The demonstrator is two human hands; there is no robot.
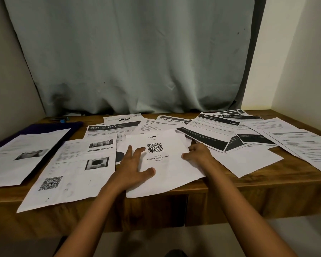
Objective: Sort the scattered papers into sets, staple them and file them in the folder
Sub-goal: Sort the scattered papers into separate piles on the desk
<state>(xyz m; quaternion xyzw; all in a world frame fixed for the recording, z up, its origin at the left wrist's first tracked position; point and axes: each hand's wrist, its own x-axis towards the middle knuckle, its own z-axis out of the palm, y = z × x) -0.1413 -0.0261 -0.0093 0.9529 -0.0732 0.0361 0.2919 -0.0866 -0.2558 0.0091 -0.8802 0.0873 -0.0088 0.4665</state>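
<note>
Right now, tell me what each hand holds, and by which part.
Left hand lies flat on the zepto sheet, lower left, pressing, not gripping. Right hand curls its fingers at that sheet's right edge; whether they pinch it cannot be told.

The one view comes from a wide-angle camera worn on the person's head. It faces forward and tilts down over the front edge of the wooden desk point(248, 190). It sits close: both forearms enter from the bottom edge, and the left hand point(135, 167) and right hand point(198, 153) lie near mid-frame on the papers point(167, 175). The upper half takes in the curtain point(130, 52) behind the desk, with the left wall point(6, 71) and right wall point(295, 62) at either side.
</note>
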